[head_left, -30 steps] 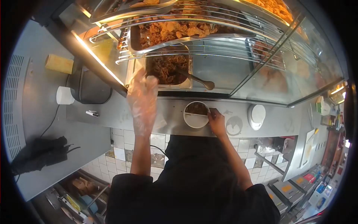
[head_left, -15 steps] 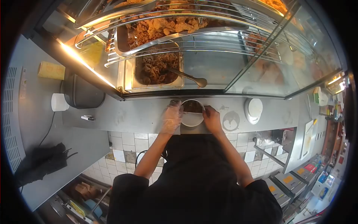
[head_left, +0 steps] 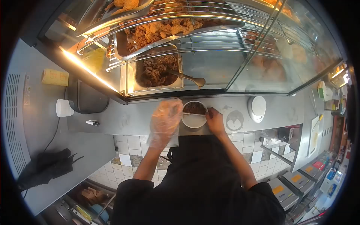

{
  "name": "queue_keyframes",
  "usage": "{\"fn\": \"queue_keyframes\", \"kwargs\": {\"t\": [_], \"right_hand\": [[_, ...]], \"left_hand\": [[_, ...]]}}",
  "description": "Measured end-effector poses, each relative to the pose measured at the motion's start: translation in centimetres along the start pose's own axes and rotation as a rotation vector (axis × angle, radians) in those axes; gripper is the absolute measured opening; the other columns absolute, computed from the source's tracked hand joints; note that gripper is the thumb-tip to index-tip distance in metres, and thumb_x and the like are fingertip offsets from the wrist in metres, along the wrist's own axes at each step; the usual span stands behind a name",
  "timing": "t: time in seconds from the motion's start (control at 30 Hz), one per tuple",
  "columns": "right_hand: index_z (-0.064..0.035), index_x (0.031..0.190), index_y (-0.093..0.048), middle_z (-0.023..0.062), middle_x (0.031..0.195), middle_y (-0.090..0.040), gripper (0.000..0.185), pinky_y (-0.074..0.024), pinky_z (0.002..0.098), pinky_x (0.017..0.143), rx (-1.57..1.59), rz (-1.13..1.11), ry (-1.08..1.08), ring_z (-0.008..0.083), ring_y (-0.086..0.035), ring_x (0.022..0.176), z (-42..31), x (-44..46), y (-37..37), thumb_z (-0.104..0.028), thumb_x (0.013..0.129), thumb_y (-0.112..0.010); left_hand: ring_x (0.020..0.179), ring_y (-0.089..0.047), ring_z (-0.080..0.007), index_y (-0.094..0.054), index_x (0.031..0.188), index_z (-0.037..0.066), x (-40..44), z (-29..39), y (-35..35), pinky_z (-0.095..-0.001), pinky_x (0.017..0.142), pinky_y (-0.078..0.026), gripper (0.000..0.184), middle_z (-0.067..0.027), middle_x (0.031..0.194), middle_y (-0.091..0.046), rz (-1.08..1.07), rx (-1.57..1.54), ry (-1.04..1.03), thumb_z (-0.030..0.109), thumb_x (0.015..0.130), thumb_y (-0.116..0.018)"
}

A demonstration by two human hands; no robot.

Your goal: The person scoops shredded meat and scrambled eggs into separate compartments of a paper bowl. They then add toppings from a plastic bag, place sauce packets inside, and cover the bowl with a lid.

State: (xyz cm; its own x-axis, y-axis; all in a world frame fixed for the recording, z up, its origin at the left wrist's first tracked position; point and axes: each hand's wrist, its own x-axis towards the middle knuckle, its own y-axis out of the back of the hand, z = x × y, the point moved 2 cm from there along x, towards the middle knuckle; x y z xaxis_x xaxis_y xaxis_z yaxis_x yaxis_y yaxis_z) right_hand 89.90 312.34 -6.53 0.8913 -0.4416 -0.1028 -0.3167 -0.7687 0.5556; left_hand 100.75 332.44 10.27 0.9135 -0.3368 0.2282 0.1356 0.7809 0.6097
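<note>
A round white bowl (head_left: 194, 120) with a divider stands on the metal counter in front of me. Dark shredded meat (head_left: 194, 107) lies in its far compartment; the near one shows bare white. My right hand (head_left: 215, 120), without a glove, grips the bowl's right rim. Beside the left rim is my left hand (head_left: 165, 117) in a loose clear plastic glove. Its fingers are blurred, and whether it touches the bowl is unclear. Beyond the counter's back edge, a metal pan (head_left: 129, 78) of shredded meat holds a serving spoon (head_left: 189, 78).
A glass display case with a wire rack (head_left: 210, 50) and a tray of fried pieces (head_left: 157, 29) rises ahead. On the counter (head_left: 140, 126) lie a round white scale (head_left: 257, 108) and a marker (head_left: 92, 122). A black container (head_left: 87, 98) stands at left.
My left hand has come off the bowl's left rim and shifted slightly left, now looking larger and nearer. My right hand stays on the rim. The view has shifted slightly.
</note>
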Motion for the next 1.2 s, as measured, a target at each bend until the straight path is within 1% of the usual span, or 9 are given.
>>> {"fn": "queue_keyframes", "kwargs": {"t": [0.13, 0.2, 0.27, 0.33, 0.5, 0.7, 0.87, 1.0, 1.2], "right_hand": [[0.0014, 0.097, -0.066, 0.0206, 0.074, -0.063, 0.015, -0.0487, 0.0425, 0.061, 0.048, 0.027, 0.008, 0.0373, -0.063, 0.066, -1.3, 0.0, 0.5, -0.009, 0.087, -0.064], [0.0015, 0.098, -0.066, 0.0206, 0.074, -0.064, 0.015, -0.0488, 0.0423, 0.061, 0.035, 0.021, 0.014, 0.0367, -0.063, 0.066, -0.2, 0.0, 0.0, -0.009, 0.087, -0.064], [0.0016, 0.098, -0.066, 0.0205, 0.074, -0.064, 0.016, -0.0490, 0.0420, 0.061, 0.025, 0.015, 0.020, 0.0362, -0.064, 0.067, -0.2, 0.3, 0.0, -0.009, 0.087, -0.064], [0.0018, 0.098, -0.066, 0.0204, 0.075, -0.064, 0.016, -0.0494, 0.0421, 0.061, 0.053, 0.058, 0.031, 0.0359, -0.064, 0.066, -0.4, -0.1, -0.1, -0.010, 0.087, -0.064], [-0.0001, 0.104, -0.067, 0.0184, 0.084, -0.069, 0.019, -0.0519, 0.0375, 0.068, 0.041, -0.012, -0.065, 0.0294, -0.068, 0.073, -0.1, -0.1, 0.0, -0.010, 0.089, -0.064], [0.0006, 0.101, -0.069, 0.0209, 0.083, -0.067, 0.016, -0.0511, 0.0391, 0.067, -0.018, 0.040, -0.003, 0.0335, -0.066, 0.072, -0.8, 0.1, 0.5, -0.010, 0.090, -0.063], [0.0016, 0.101, -0.069, 0.0214, 0.082, -0.066, 0.017, -0.0510, 0.0403, 0.066, -0.135, 0.087, 0.061, 0.0353, -0.066, 0.072, -0.9, 0.2, 3.0, -0.008, 0.090, -0.061], [0.0026, 0.100, -0.069, 0.0224, 0.084, -0.065, 0.016, -0.0501, 0.0422, 0.067, -0.083, 0.071, 0.052, 0.0383, -0.065, 0.075, 0.2, 0.3, 4.1, -0.007, 0.090, -0.060], [0.0030, 0.101, -0.069, 0.0234, 0.085, -0.066, 0.018, -0.0501, 0.0427, 0.069, -0.029, 0.106, -0.015, 0.0398, -0.065, 0.077, -0.1, -1.0, 5.9, -0.007, 0.090, -0.059]], "left_hand": [[0.080, -0.062, -0.0089, -0.069, 0.098, 0.007, 2.6, 1.8, 3.7, -0.0264, 0.063, -0.051, 0.016, -0.0043, 0.100, -0.071, 0.091, -0.077, 0.039, 0.005, 0.083, -0.076], [0.084, -0.067, -0.0185, -0.068, 0.101, 0.005, 4.1, 1.6, 4.7, -0.0336, 0.072, -0.054, 0.018, -0.0100, 0.101, -0.071, 0.304, -0.022, -0.161, 0.003, 0.084, -0.074], [0.088, -0.068, -0.0219, -0.068, 0.104, 0.006, 4.9, 0.3, 4.1, -0.0327, 0.076, -0.054, 0.017, -0.0101, 0.100, -0.071, 0.375, -0.166, -0.080, 0.009, 0.088, -0.072], [0.098, -0.065, -0.0145, -0.068, 0.109, 0.005, 5.2, -1.6, 3.9, -0.0262, 0.082, -0.053, 0.019, -0.0106, 0.102, -0.070, 0.359, -0.140, 0.239, 0.016, 0.093, -0.070], [0.077, -0.059, -0.0138, -0.062, 0.117, 0.006, 2.5, -0.3, 5.1, -0.0296, 0.071, -0.052, 0.028, -0.0095, 0.110, -0.066, 0.442, 0.229, 0.086, 0.019, 0.093, -0.069], [0.073, -0.059, -0.0201, -0.063, 0.105, 0.006, -3.1, -3.7, -0.2, -0.0327, 0.069, -0.051, 0.018, -0.0095, 0.108, -0.065, 0.020, 0.157, 0.065, 0.017, 0.091, -0.067], [0.084, -0.064, -0.0281, -0.062, 0.105, 0.004, -5.2, -7.3, -4.7, -0.0347, 0.077, -0.051, 0.024, -0.0128, 0.093, -0.066, -0.206, -0.035, 0.309, 0.022, 0.091, -0.068], [0.085, -0.064, -0.0246, -0.064, 0.107, 0.004, -7.2, -12.6, -8.5, -0.0339, 0.079, -0.050, 0.027, -0.0122, 0.093, -0.067, -0.110, -0.431, 0.311, 0.028, 0.093, -0.066], [0.084, -0.062, -0.0168, -0.065, 0.104, 0.003, -5.0, -9.3, -10.2, -0.0335, 0.079, -0.050, 0.026, -0.0062, 0.094, -0.067, -0.375, -0.350, 0.229, 0.028, 0.096, -0.063]]}}
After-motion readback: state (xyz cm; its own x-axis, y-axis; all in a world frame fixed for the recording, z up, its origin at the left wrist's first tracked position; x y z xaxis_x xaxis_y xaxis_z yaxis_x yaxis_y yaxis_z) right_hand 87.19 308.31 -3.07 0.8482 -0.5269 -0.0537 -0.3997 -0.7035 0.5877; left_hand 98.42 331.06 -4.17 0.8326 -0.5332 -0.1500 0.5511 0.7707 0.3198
